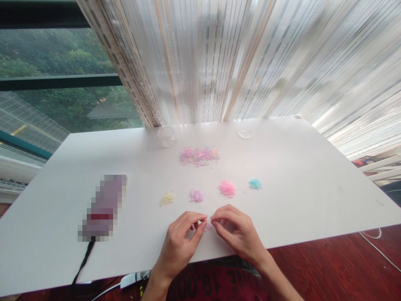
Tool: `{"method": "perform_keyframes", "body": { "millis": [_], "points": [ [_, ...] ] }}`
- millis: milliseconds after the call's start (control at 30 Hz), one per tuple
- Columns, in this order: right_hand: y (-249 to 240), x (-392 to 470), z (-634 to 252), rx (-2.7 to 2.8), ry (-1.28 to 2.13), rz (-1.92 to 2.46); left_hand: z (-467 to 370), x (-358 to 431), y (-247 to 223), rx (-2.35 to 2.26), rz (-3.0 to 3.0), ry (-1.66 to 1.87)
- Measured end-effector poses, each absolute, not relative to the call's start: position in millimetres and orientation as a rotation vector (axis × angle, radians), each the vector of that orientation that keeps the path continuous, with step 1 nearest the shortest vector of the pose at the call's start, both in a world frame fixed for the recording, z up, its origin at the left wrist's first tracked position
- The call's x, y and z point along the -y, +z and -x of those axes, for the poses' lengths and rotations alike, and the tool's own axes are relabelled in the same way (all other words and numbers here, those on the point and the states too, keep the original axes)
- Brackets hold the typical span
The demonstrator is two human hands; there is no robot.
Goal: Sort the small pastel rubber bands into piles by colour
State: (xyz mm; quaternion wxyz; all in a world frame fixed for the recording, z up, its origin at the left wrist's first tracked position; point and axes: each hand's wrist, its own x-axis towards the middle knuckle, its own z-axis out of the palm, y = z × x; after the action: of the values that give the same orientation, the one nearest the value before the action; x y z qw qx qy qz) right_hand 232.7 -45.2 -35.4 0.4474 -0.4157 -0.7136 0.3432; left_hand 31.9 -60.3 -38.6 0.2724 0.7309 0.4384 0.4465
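My left hand (183, 236) and my right hand (238, 232) face each other near the front edge of the white table, thumb and forefinger of each pinched together. Whatever lies between the fingertips is too small to make out. Just below them, a few pinkish-purple strands (209, 227) lie on the tabletop. Beyond my hands sit small sorted piles of short thin strands: pale yellow (167, 198), lilac (196, 195), bright pink (227, 189) and turquoise (255, 184). Farther back spreads a larger pile of mixed pink, lilac and pale strands (199, 156).
At the back stand a clear round container (167, 137) and, to its right, a clear round lid (246, 133). A pixelated purple object (105, 205) with a black cable lies at the left. A striped curtain (200, 62) hangs behind the table (300, 196).
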Motion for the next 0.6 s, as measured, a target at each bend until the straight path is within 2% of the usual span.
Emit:
{"method": "perform_keyframes", "body": {
  "millis": [600],
  "points": [
    [-34.1, 45.3, -233.8, 1.752, 0.822, 1.055, -32.1, 60.1, -39.9, -1.228, -1.963, 1.192]
  ]
}}
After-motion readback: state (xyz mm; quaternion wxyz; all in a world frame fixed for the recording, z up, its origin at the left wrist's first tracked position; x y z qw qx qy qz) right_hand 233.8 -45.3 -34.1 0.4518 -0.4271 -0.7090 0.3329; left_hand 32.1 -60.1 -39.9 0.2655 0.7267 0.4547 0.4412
